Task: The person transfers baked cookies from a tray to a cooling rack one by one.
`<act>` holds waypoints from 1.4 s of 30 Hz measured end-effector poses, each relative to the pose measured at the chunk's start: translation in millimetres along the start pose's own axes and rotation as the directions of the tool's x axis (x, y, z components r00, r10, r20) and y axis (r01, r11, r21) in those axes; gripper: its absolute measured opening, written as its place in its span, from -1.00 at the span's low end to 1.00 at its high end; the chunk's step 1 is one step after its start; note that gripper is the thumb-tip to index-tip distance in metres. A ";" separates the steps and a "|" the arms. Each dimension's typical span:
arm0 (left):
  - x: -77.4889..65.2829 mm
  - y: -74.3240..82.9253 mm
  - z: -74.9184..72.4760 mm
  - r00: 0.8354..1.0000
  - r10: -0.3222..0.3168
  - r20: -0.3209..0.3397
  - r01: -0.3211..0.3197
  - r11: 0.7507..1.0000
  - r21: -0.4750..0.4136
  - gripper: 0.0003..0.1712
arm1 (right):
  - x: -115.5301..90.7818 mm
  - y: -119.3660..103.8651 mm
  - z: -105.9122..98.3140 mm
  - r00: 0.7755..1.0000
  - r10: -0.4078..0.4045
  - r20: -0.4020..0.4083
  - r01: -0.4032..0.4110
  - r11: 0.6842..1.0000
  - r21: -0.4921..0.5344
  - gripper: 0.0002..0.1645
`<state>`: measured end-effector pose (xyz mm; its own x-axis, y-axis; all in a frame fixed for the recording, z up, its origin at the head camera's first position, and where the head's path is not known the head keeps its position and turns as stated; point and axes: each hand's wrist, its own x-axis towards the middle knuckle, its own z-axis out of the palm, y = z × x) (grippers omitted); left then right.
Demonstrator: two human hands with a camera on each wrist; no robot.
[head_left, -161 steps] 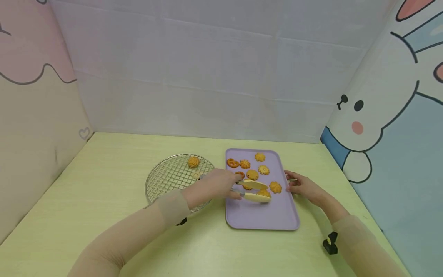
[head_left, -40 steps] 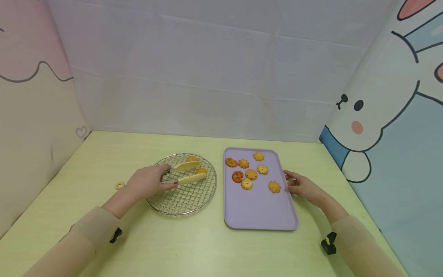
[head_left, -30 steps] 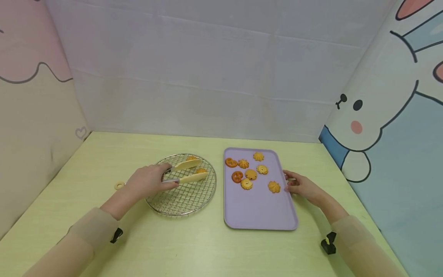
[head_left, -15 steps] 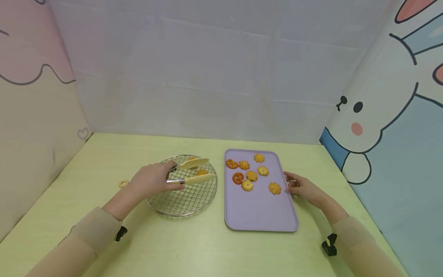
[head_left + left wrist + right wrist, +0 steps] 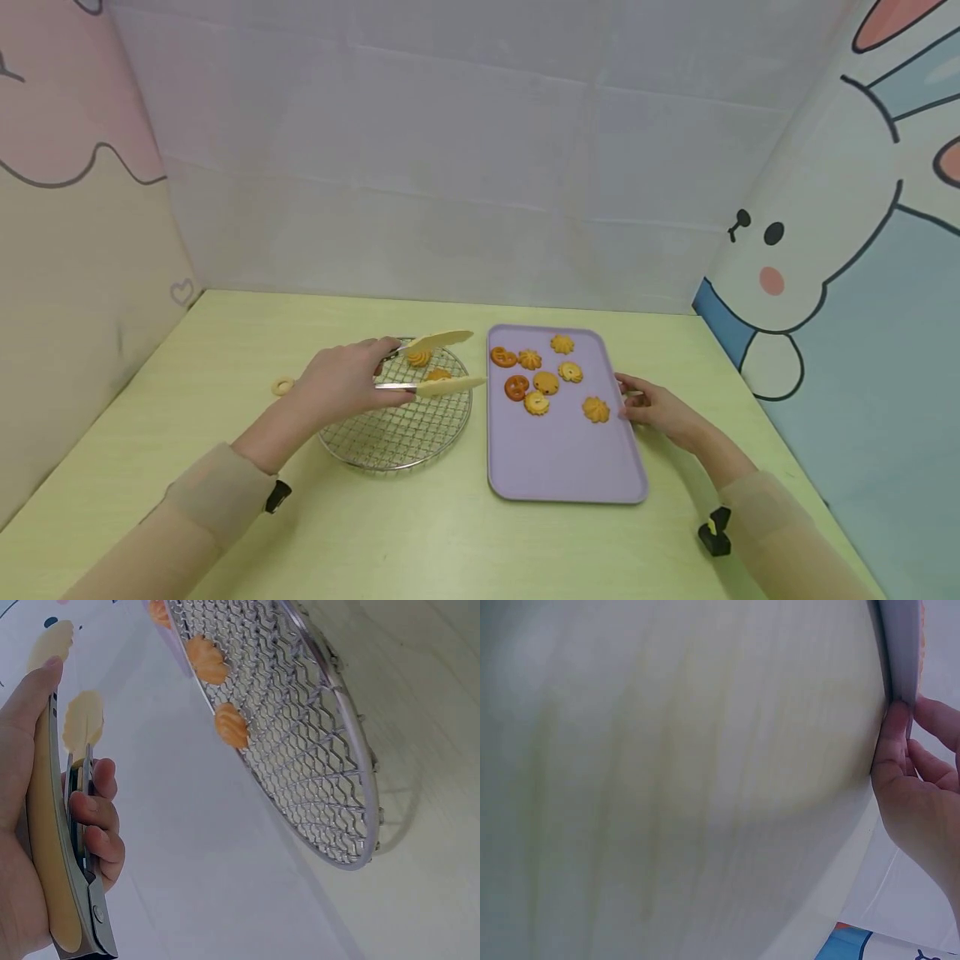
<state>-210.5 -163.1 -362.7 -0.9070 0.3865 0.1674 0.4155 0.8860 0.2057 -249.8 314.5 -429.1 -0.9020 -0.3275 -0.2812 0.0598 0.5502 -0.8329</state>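
Note:
In the head view my left hand (image 5: 337, 387) grips cream-tipped metal tongs (image 5: 453, 386) above the round wire rack (image 5: 390, 433). The tongs' tips are spread with nothing between them, also in the left wrist view. Two golden piped cookies lie near the rack's far right side: a swirl cookie (image 5: 419, 358) and a second cookie (image 5: 438, 375), partly covered by the tongs. My right hand (image 5: 660, 408) pinches the right rim of the lilac tray (image 5: 566, 462); in the right wrist view its thumb and fingers (image 5: 896, 739) meet at the tray's edge.
Several cookies lie on the tray's far half, among them pretzels (image 5: 517, 387), a round chip cookie (image 5: 546, 382) and a flower-shaped cookie (image 5: 596, 409). The pale yellow table (image 5: 420, 542) ends at a white back wall (image 5: 450, 167) and printed side panels (image 5: 862, 333).
Earlier the tongs held a flower-shaped cookie over the tray; it now lies on the rack. The spread tongs have since risen and shifted right with my left hand. The right hand stays at the tray.

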 end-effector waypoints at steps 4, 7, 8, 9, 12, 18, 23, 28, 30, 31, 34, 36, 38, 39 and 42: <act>2.9 7.6 -4.1 1.000 0.019 -0.017 -0.019 1.000 0.001 -0.10 | 0.0 0.1 0.0 1.000 0.016 -0.003 -0.016 1.000 -0.003 -0.20; 5.1 14.2 -6.4 0.999 0.029 -0.022 -0.029 1.000 0.002 -0.12 | 0.1 0.0 -0.1 1.000 0.025 -0.006 -0.025 1.000 -0.009 -0.20; 6.0 16.5 -7.0 0.999 0.032 -0.024 -0.032 0.999 0.001 -0.13 | 0.2 0.1 -0.1 1.000 0.024 -0.006 -0.024 1.000 -0.014 -0.19; 6.8 18.7 -7.3 0.999 0.035 -0.025 -0.035 0.999 0.003 -0.13 | 0.3 0.3 -0.1 1.000 0.024 -0.007 -0.024 1.000 -0.018 -0.19; 9.9 26.1 -9.1 0.999 0.043 -0.028 -0.043 0.999 0.000 -0.15 | 0.0 0.3 -0.2 1.000 0.025 -0.007 -0.025 0.999 -0.027 -0.20; 17.7 41.6 -11.8 0.997 0.067 -0.037 -0.068 0.998 -0.009 -0.18 | -0.8 -0.8 -1.3 1.000 0.017 -0.010 -0.018 0.999 -0.031 -0.21; 25.5 54.9 -11.2 0.996 0.088 -0.014 -0.089 0.996 -0.025 -0.15 | -0.6 -1.1 -2.0 1.000 0.014 -0.011 -0.015 1.000 -0.027 -0.22; 32.6 67.6 -8.3 0.994 0.109 0.003 -0.109 0.994 -0.011 -0.10 | -1.1 -0.9 -2.4 1.000 0.019 -0.008 -0.020 1.000 -0.018 -0.21; 35.5 72.2 -6.6 0.993 0.116 0.005 -0.116 0.993 0.003 -0.10 | -1.3 -0.9 -2.5 1.000 0.018 -0.007 -0.018 1.000 -0.018 -0.21; 36.8 74.3 -5.7 0.993 0.117 0.010 -0.117 0.993 0.009 -0.10 | -1.1 -0.7 -2.4 1.000 0.019 -0.008 -0.019 1.000 -0.015 -0.21; 40.7 80.7 -3.5 0.993 0.114 0.028 -0.115 0.993 0.029 -0.06 | -0.5 -0.2 -2.3 1.000 0.021 -0.006 -0.021 1.000 -0.013 -0.20; 42.8 84.9 -2.2 0.993 0.112 0.047 -0.114 0.993 0.037 -0.04 | 0.0 0.1 -2.2 1.000 0.026 -0.009 -0.026 1.000 -0.016 -0.20; 45.2 89.1 -0.6 0.992 0.111 0.067 -0.114 0.993 0.030 -0.03 | 0.5 0.3 -2.0 1.000 0.030 -0.007 -0.030 0.999 -0.020 -0.20; 46.4 90.9 0.5 0.991 0.111 0.075 -0.113 0.993 0.027 -0.03 | 0.6 0.3 -1.8 0.999 0.031 -0.007 -0.031 0.999 -0.022 -0.19; 50.3 95.4 5.4 0.988 0.122 0.096 -0.123 0.992 0.009 -0.03 | 0.8 -0.2 -0.6 0.999 0.037 -0.009 -0.037 0.999 -0.019 -0.19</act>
<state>-216.9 -57.8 -339.9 -0.8521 0.5143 0.0973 0.5234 0.8340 0.1746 -250.7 314.6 -428.9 -0.9032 -0.2999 -0.3072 0.0848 0.5768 -0.8125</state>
